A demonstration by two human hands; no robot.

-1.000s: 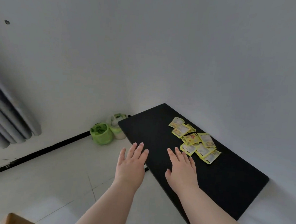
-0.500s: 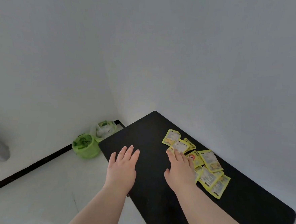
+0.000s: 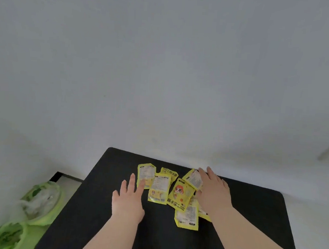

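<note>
Matte black table [image 3: 251, 208] against a pale wall [image 3: 164, 66]; close to its far edge, a loose overlapping heap of yellow sachets [image 3: 178, 193], flat, glossy, rectangular, long axes mostly toward the wall. Flanked by both hands, fingers straight and spread: right hand [image 3: 213, 192] nearer, flat on the heap's right side, left hand [image 3: 128, 201] just touching the leftmost sachet [image 3: 145, 173].
</note>
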